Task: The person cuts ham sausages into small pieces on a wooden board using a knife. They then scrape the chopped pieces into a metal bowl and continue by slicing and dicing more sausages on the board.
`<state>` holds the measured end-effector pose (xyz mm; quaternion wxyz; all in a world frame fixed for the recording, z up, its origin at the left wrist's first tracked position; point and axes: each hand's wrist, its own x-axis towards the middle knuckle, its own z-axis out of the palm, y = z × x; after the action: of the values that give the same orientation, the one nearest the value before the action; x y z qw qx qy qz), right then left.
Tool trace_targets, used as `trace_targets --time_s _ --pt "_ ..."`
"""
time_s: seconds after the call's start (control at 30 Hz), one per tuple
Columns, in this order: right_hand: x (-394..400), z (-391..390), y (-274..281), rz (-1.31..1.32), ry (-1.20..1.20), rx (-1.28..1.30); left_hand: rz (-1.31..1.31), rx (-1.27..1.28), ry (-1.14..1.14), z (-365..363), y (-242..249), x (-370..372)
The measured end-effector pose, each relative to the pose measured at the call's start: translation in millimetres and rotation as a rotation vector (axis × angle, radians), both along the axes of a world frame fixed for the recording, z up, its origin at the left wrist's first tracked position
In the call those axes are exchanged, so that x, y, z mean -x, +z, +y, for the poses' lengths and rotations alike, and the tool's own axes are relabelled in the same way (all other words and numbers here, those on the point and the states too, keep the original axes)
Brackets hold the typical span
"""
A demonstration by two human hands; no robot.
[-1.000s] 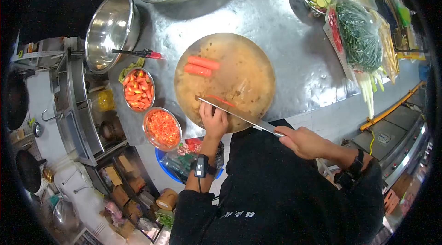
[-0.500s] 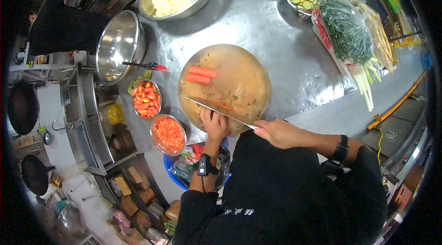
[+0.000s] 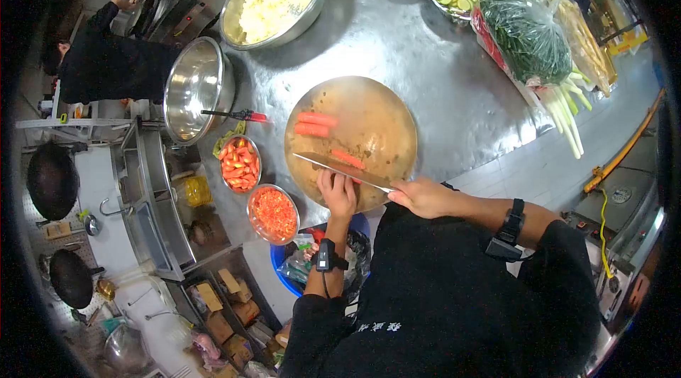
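Observation:
My right hand [image 3: 423,198] grips the handle of a kitchen knife [image 3: 339,166], whose blade points left across the round wooden chopping board [image 3: 386,112]. Close behind the blade, the curled fingers of my left hand [image 3: 339,193] press on an orange-red, carrot-like piece [image 3: 357,181], mostly hidden by hand and knife. Just beyond the blade lies an orange-red strip [image 3: 347,159]. Farther up the board, two thick orange-red sticks [image 3: 312,129] rest side by side.
Left of the board stand bowls of diced orange-red bits [image 3: 274,213] and red chunks [image 3: 240,165], plus a large steel bowl [image 3: 195,94]. A lighter-like red-and-black tool [image 3: 234,116] lies nearby. Bagged greens [image 3: 528,34] sit right. A blue bin [image 3: 284,280] is below; another person [image 3: 117,62] stands left.
The view has shifted, moving the scene slightly right and down. The strip beyond the blade shows more fully, and the knife sits slightly nearer me on the board. Both hands keep their hold.

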<state>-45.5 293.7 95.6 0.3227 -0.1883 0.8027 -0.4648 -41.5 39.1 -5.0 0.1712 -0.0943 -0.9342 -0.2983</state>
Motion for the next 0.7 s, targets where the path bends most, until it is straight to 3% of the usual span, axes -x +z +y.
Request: trace_targets --time_s 0.27,0.53,0.7 --pt "-16.2 54.7 75.3 -0.129 0.045 -0.069 0.0 0.038 0.038 -3.9 -10.4 -4.5" --pt "1.3 43.0 62.3 -0.198 0.089 -0.12 -0.027 0.033 0.026 -2.8 -6.5 -5.8" --pt "19.0 -2.5 35.8 -0.149 0.091 -0.118 -0.026 0.028 0.001 -5.4 -7.5 -4.6"
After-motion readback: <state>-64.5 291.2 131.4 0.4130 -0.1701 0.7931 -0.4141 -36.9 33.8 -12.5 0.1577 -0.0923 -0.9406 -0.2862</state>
